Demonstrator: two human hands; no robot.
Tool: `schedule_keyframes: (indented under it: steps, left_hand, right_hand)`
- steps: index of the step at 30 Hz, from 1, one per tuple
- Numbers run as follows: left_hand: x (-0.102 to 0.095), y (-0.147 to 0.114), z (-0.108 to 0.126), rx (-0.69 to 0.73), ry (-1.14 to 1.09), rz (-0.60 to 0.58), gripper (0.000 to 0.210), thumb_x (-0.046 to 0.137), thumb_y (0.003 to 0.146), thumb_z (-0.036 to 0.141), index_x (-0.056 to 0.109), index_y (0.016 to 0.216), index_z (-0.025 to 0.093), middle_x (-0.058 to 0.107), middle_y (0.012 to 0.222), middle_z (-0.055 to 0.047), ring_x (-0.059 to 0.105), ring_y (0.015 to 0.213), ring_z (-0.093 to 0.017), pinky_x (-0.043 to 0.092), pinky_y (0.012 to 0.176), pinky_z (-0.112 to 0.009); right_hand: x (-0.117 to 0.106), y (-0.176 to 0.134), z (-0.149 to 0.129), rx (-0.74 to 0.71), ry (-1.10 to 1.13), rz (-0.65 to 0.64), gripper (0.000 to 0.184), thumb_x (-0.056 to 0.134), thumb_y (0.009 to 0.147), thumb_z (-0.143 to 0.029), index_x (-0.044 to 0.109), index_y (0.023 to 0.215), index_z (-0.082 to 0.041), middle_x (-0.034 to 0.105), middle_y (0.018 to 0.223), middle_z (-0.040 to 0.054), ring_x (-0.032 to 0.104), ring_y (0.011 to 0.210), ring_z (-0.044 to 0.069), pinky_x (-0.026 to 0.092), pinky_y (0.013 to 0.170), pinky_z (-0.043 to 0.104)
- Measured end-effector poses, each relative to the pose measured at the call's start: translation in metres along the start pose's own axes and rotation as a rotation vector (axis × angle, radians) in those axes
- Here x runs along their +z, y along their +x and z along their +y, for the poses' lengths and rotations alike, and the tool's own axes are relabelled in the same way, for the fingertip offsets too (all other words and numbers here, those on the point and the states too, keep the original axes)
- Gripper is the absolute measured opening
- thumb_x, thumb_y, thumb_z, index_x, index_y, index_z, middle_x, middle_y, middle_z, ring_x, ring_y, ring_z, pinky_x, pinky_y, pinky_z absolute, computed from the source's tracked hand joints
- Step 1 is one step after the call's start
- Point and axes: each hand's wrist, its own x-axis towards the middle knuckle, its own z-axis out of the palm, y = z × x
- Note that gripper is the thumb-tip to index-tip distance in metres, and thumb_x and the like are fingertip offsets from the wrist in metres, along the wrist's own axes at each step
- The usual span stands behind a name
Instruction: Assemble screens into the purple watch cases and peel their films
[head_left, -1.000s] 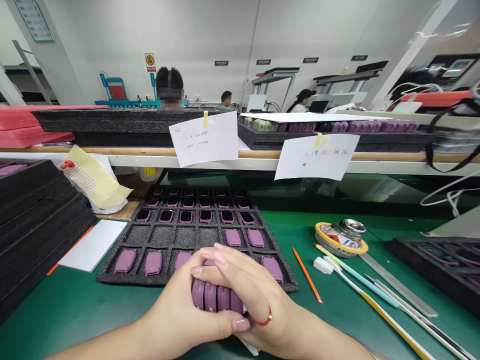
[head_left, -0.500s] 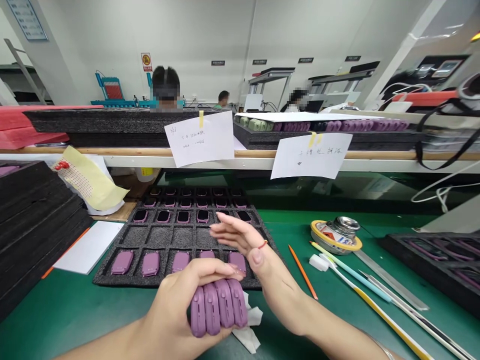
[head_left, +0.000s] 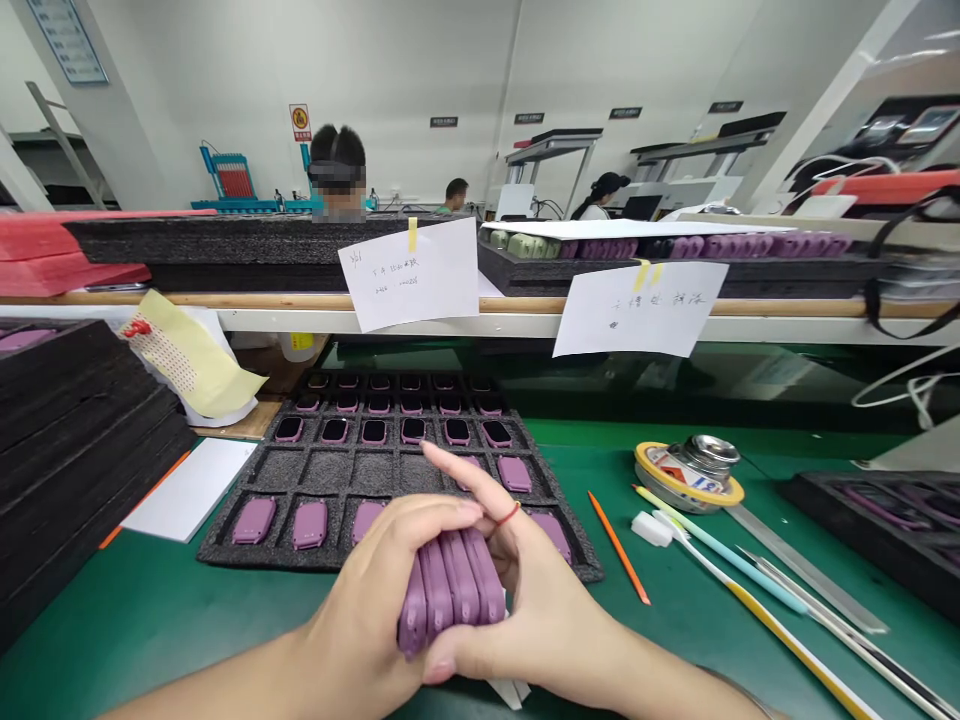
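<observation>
My left hand [head_left: 367, 590] is wrapped round a row of several purple watch cases [head_left: 454, 585] standing side by side. Against their right side lies my right hand [head_left: 547, 590], its thumb pressed across the lower front and its index finger stretched out over the tray. Both hands hold the row together. Behind them is a black foam tray [head_left: 330, 470] with compartments. Purple watch cases [head_left: 310, 524] lie in its front row, and watches with dark screens [head_left: 373, 431] fill rows farther back. My hands hide part of the tray's front right.
Right of the tray lie an orange stick [head_left: 619, 548], a toothbrush [head_left: 720, 575], a metal ruler [head_left: 810, 570] and a round tin with a yellow rim [head_left: 686, 475]. Stacked black foam trays [head_left: 82, 440] stand left; a shelf [head_left: 517, 322] with paper notes runs across the back.
My right hand has moved down and closed onto the right side of the watch cases. The row has tilted. The whole view has shifted slightly.
</observation>
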Motion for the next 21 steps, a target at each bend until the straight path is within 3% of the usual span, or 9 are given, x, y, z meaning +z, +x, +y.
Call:
schedule_keyframes:
  steps: [5, 8, 10, 12, 15, 18, 21]
  left_hand:
    - [0.007, -0.005, -0.005, -0.013, 0.083, 0.034, 0.091, 0.070, 0.084, 0.014, 0.016, 0.154, 0.038, 0.022, 0.162, -0.013, 0.020, 0.151, -0.037, 0.030, 0.117, -0.060]
    - [0.009, -0.006, -0.002, -0.226, -0.101, 0.019, 0.121, 0.089, 0.068, 0.023, 0.006, 0.155, 0.040, 0.016, 0.164, -0.015, 0.023, 0.149, -0.041, 0.029, 0.116, -0.064]
    - [0.009, -0.002, 0.003, -0.426, -0.344, -0.016, 0.135, 0.096, 0.056, 0.030, 0.004, 0.155, 0.038, 0.023, 0.162, -0.017, 0.034, 0.145, -0.041, 0.032, 0.115, -0.061]
    - [0.009, 0.003, 0.010, -0.578, -0.553, -0.027, 0.124, 0.096, 0.055, 0.032, 0.019, 0.152, 0.032, 0.039, 0.153, -0.017, 0.046, 0.137, -0.038, 0.038, 0.113, -0.055]
    - [0.007, 0.012, 0.018, -0.682, -0.652, -0.014, 0.082, 0.093, 0.059, 0.033, 0.052, 0.129, 0.021, 0.063, 0.127, -0.013, 0.061, 0.119, -0.034, 0.049, 0.103, -0.047]
    - [0.007, 0.015, 0.020, -0.696, -0.628, -0.040, 0.066, 0.092, 0.060, 0.031, 0.059, 0.116, 0.019, 0.069, 0.109, -0.008, 0.067, 0.104, -0.030, 0.056, 0.088, -0.042]
    - [0.007, 0.015, 0.019, -0.692, -0.621, -0.033, 0.064, 0.092, 0.060, 0.029, 0.060, 0.114, 0.019, 0.070, 0.107, -0.007, 0.067, 0.101, -0.029, 0.057, 0.084, -0.039]
  right_hand:
    - [-0.002, 0.000, 0.001, -0.325, -0.335, 0.084, 0.109, 0.084, 0.072, -0.021, 0.018, 0.157, -0.028, 0.072, 0.117, 0.0058, 0.070, 0.109, 0.025, 0.052, 0.106, 0.042]
    - [-0.006, 0.001, 0.001, -0.427, -0.419, 0.072, 0.105, 0.081, 0.077, -0.020, 0.014, 0.158, -0.030, 0.071, 0.120, 0.0052, 0.069, 0.112, 0.024, 0.053, 0.106, 0.041]
    - [-0.009, 0.002, 0.001, -0.476, -0.436, 0.049, 0.105, 0.080, 0.078, -0.020, 0.013, 0.158, -0.031, 0.070, 0.121, 0.0051, 0.069, 0.113, 0.024, 0.054, 0.106, 0.038]
    - [-0.010, 0.003, 0.001, -0.514, -0.447, 0.029, 0.104, 0.081, 0.080, -0.026, 0.012, 0.159, -0.033, 0.070, 0.122, 0.0046, 0.069, 0.114, 0.024, 0.053, 0.107, 0.038]
    - [-0.011, 0.005, 0.003, -0.541, -0.448, 0.012, 0.100, 0.078, 0.083, -0.037, 0.013, 0.159, -0.033, 0.071, 0.121, 0.0044, 0.068, 0.117, 0.025, 0.047, 0.114, 0.042]
    - [-0.011, 0.005, 0.003, -0.550, -0.455, 0.002, 0.098, 0.076, 0.085, -0.039, 0.013, 0.159, -0.032, 0.071, 0.123, 0.0053, 0.067, 0.118, 0.026, 0.046, 0.115, 0.045]
    - [-0.011, 0.006, 0.003, -0.553, -0.455, -0.005, 0.097, 0.076, 0.085, -0.038, 0.014, 0.159, -0.032, 0.071, 0.123, 0.0051, 0.067, 0.118, 0.025, 0.048, 0.113, 0.043]
